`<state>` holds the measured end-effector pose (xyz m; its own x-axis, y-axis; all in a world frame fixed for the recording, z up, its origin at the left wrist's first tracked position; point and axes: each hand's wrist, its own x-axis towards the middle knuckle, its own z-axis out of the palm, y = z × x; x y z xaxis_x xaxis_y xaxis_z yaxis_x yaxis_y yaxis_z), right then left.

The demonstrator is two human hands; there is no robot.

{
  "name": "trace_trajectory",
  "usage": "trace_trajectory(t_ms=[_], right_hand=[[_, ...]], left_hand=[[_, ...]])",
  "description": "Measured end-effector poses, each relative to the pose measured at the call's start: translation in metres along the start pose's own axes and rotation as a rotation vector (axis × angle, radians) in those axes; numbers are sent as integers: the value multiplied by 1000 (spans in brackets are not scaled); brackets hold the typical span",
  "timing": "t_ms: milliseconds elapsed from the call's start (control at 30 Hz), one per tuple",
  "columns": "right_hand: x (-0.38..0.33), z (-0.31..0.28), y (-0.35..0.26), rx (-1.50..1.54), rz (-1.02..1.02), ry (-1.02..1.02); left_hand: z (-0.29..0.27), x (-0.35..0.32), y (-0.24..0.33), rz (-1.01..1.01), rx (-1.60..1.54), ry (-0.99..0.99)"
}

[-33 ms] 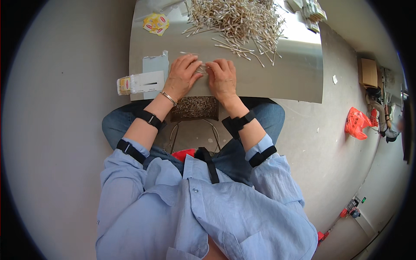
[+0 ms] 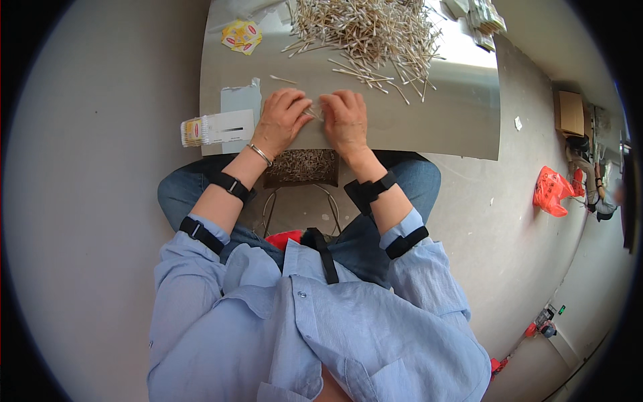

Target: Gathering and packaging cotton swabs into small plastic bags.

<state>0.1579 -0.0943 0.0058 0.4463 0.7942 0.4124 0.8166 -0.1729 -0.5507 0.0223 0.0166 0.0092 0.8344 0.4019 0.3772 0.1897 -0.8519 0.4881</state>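
Near the front edge of the metal-topped table [image 2: 429, 127], my left hand [image 2: 280, 117] is closed in a pinch on a few cotton swabs [image 2: 312, 112]. Their thin sticks show in the small gap between my hands. My right hand [image 2: 345, 120] faces it with curled fingers, its fingertips at the right ends of the swabs and a little blurred. How many swabs I hold is hidden by the fingers. Just beyond my left hand lies one loose cotton swab [image 2: 282, 79]. A large heap of cotton swabs [image 2: 372, 33] spreads across the far side of the table.
To the left, a pack of swabs [image 2: 194, 132] lies by a white card [image 2: 231, 127] and a pale blue sheet [image 2: 238, 99]. Yellow labels [image 2: 241, 37] are piled farther back. Stacked packs [image 2: 483, 20] stand at the far right. Under the table's edge is a box of swabs [image 2: 301, 165].
The loose swab beyond my left hand has shifted left and slightly away. My fingertips have moved a little at the swabs between them, and my right hand has eased slightly right.
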Motion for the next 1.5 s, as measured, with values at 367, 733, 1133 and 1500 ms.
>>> trace_trajectory(t_ms=[367, 733, 1133, 1500], right_hand=[[37, 10, -5, 127, 71, -61], [84, 28, -2, 14, 114, -451], [14, -27, 6, 95, 196, -342], [16, -15, -4, -69, 192, -207]], left_hand=[[1, -13, 12, -40, 36, 35], [-3, -12, 12, -157, -33, 162], [-2, -15, 9, -112, -70, 141], [-4, -14, 11, -153, -88, 131]])
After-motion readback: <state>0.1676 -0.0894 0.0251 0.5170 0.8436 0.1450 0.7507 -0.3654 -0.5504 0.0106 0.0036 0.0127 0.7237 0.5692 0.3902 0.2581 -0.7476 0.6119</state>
